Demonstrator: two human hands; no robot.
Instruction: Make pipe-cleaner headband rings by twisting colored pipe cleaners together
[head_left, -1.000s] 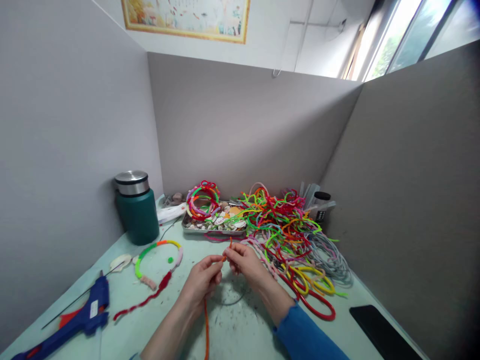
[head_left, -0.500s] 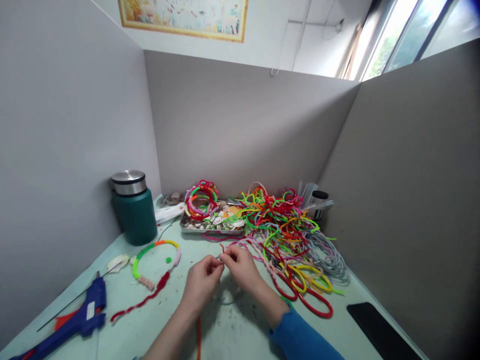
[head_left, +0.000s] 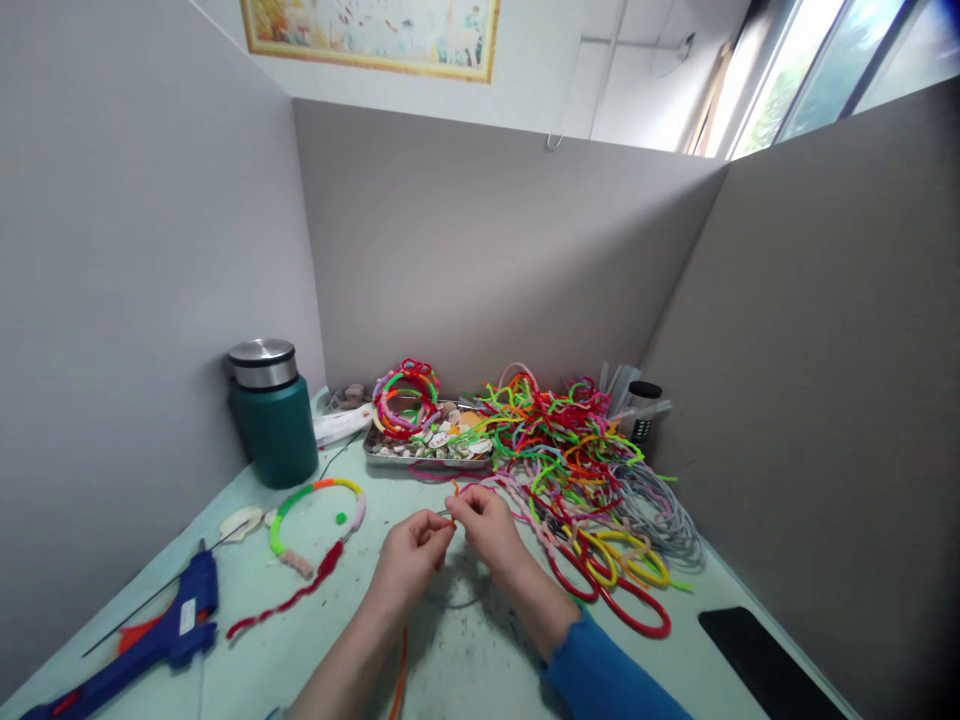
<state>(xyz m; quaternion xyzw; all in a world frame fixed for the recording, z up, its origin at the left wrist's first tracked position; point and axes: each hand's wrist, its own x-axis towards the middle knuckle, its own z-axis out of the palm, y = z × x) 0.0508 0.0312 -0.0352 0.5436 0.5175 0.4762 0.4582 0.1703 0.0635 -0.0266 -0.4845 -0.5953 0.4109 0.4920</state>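
Observation:
My left hand [head_left: 409, 562] and my right hand [head_left: 486, 523] meet over the middle of the pale green table [head_left: 480, 660]. Both pinch the upper end of an orange pipe cleaner [head_left: 399, 675], whose long tail runs down under my left wrist toward the near edge. The fingertips touch one another around the short bent tip. A blue sleeve covers my right forearm. A large tangle of coloured pipe cleaners [head_left: 577, 450] lies just right of my hands.
A green flask [head_left: 274, 415] stands at the back left. A metal tray [head_left: 427, 450] holds small pieces and wrapped rings. A multicoloured wrapped hoop [head_left: 315, 510], a red twisted strip [head_left: 285, 598], a blue glue gun [head_left: 142, 640] and a black phone [head_left: 765, 665] lie around. Grey partitions enclose the table.
The hands have shifted slightly while twisting the orange pipe cleaner; its short upright tip has bent down and its tail has swung a little to the left.

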